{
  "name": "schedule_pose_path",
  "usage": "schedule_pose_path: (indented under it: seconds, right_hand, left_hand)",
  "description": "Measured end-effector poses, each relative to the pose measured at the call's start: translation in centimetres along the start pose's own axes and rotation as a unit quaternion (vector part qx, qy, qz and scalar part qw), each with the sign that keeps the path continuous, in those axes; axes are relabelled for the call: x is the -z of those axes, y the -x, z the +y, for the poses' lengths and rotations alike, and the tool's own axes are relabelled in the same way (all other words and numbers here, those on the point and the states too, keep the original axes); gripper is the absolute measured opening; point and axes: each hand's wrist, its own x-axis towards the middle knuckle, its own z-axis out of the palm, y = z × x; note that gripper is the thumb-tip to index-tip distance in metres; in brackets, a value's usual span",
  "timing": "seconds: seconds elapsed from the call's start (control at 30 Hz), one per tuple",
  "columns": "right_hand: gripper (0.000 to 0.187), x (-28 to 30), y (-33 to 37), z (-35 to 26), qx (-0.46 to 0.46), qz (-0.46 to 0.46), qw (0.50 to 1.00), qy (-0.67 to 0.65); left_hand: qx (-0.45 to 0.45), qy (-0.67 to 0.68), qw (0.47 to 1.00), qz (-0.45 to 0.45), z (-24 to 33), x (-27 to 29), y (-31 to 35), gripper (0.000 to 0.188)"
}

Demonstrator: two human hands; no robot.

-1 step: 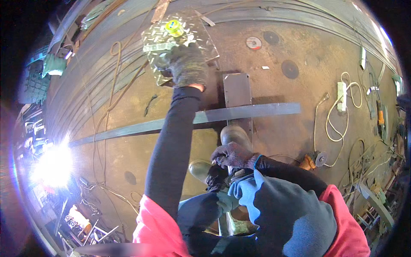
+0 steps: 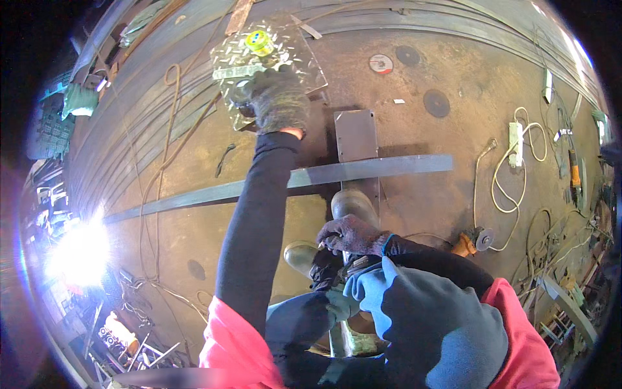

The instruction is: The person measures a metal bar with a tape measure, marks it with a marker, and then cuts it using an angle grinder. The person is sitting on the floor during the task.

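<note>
Head view, left hand: the left hand (image 2: 280, 100), in a grey glove, reaches far forward over the checkered plate (image 2: 314, 74); its fingers are dark and partly hidden, so whether they are clamped on anything cannot be told.
Checkered plate: lies at the upper left of centre, beneath the left hand; its raised pattern catches the light.
Yellow-green tin: the small round tin (image 2: 259, 43) stands on the plate, just beyond the fingers; a pale strip (image 2: 238, 71) lies nearer, beside the hand.
Right hand: the right hand (image 2: 351, 235), in a dark glove, is held low before the body, fingers curled close together; whether something sits inside them cannot be told — a black object (image 2: 326, 267) is just below, its kind unclear.
Flat bar: the long grey bar (image 2: 395, 166) runs crosswise, passing behind the left forearm and over the dark rectangular piece (image 2: 356, 133).
Boots: one boot (image 2: 353, 204) is just beyond the right hand; the other (image 2: 299, 257) is to its left.
Discs: a red-and-white disc (image 2: 381, 63) lies near two dark discs (image 2: 436, 103) on the floor.
Right side: a grinder (image 2: 464, 245) — orange-bodied — and a white power strip (image 2: 516, 144) with looped cable.
Left edge: a glaring white light (image 2: 81, 253).
</note>
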Motion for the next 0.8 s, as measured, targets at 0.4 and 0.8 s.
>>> schedule_pose_path:
  seconds: [0.4, 0.8]
  right_hand:
    - [0.021, 0.5, 0.1, 0.3, 0.051, -0.025, 0.998, -0.037]
    - [0.028, 1.2, 0.3, 0.1, 0.017, -0.016, 1.0, 0.001]
  left_hand:
    - [0.048, -0.065, 0.996, 0.028, -1.0, -2.1, 0.0, 0.04]
    - [0.162, 0.211, 0.958, 0.107, -0.7, -0.4, -1.1, 0.057]
